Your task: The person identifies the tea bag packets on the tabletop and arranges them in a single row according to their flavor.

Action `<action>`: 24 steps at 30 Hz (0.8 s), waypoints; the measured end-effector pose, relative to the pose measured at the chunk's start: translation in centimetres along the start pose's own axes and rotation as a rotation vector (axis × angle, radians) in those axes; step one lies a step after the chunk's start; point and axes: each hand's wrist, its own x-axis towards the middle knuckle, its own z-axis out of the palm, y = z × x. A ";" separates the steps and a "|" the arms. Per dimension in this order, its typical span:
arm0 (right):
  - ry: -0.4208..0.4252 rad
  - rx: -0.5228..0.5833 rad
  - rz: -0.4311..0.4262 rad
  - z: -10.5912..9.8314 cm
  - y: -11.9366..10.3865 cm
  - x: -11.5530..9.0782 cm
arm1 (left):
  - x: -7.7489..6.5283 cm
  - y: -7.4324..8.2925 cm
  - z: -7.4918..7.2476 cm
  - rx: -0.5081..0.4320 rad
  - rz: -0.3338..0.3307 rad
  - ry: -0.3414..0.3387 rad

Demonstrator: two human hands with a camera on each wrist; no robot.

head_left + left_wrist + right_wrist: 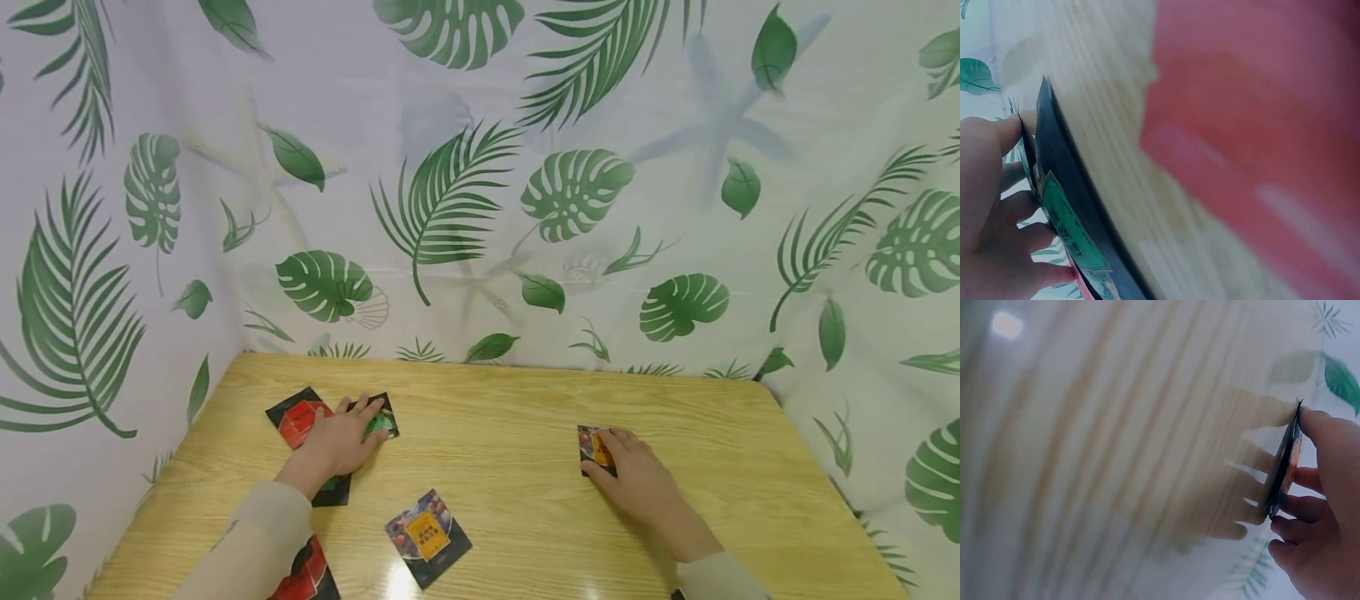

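My left hand (341,442) lies with spread fingers over a dark packet with a green label (384,423), at the table's left. Its thumb touches that packet's right side. A red-and-black packet (298,421) lies just left of the hand, and another dark packet (330,497) shows partly from beneath the wrist. Toward the right, my right hand (637,479) holds a small packet with an orange label (592,446) by its edges, thumb at the near side. In the right wrist view this thin packet (1286,465) appears edge-on, low at the tabletop.
A fruit-printed packet with an orange label (428,537) lies at the front centre. Another red-and-black packet (318,575) is partly covered by the left sleeve. The wooden table (487,433) is bordered by leaf-patterned cloth (480,325) behind and at both sides.
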 end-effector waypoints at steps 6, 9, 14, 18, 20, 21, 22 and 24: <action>0.007 0.003 0.025 -0.5 2.6 -0.6 | 0.1 0.0 0.2 0.003 -0.004 0.001; -0.003 0.002 0.045 -0.7 3.7 -0.9 | 0.1 -0.1 0.3 0.004 -0.005 -0.002; -0.007 0.000 0.062 -1.2 5.1 -1.0 | 0.1 -0.1 0.3 0.001 -0.008 -0.007; -0.012 0.007 0.062 -1.7 5.5 -1.2 | 0.1 0.1 0.2 -0.004 -0.009 -0.007; -0.020 0.011 0.059 -1.9 5.5 -1.3 | 0.0 0.1 0.2 -0.005 -0.007 -0.005; -0.023 0.015 0.057 -1.9 5.5 -1.3 | 0.0 0.1 0.1 -0.007 -0.005 -0.004; -0.024 0.018 0.054 -2.0 5.6 -1.3 | 0.0 0.1 0.1 -0.008 -0.005 -0.004; -0.030 0.021 0.050 -2.1 5.7 -1.3 | -0.1 0.1 0.0 -0.010 -0.004 -0.002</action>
